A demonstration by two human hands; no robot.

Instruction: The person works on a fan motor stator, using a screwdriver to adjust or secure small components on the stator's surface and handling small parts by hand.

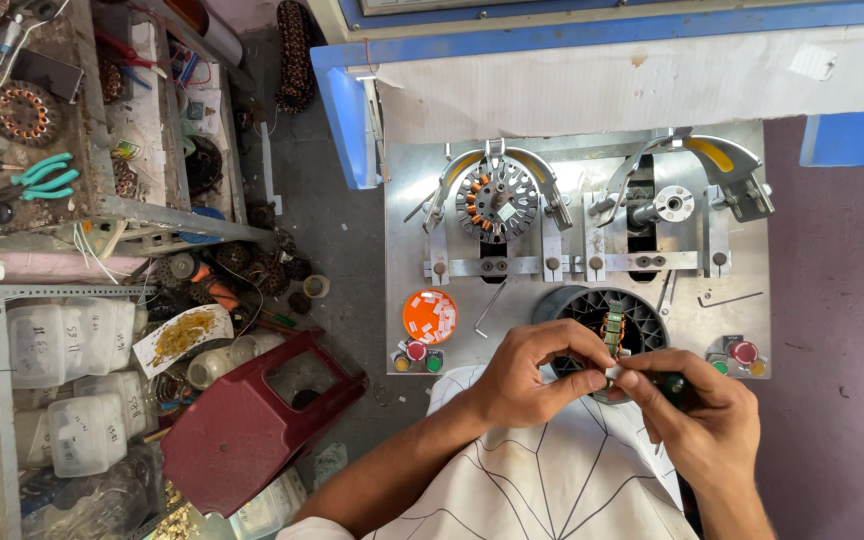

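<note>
Now both hands' grips, left hand [527, 375] & right hand [702, 410], pinch white label [613, 373] nr orange round lid [429, 316].

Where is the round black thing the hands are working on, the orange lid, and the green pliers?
Black stator [577, 308], head view, on its upper left rim.
Orange lid [429, 316], head view, on its middle.
Green pliers [47, 177], head view, on the handles.

Stator [607, 325] partly hidden (behind hands)
</note>
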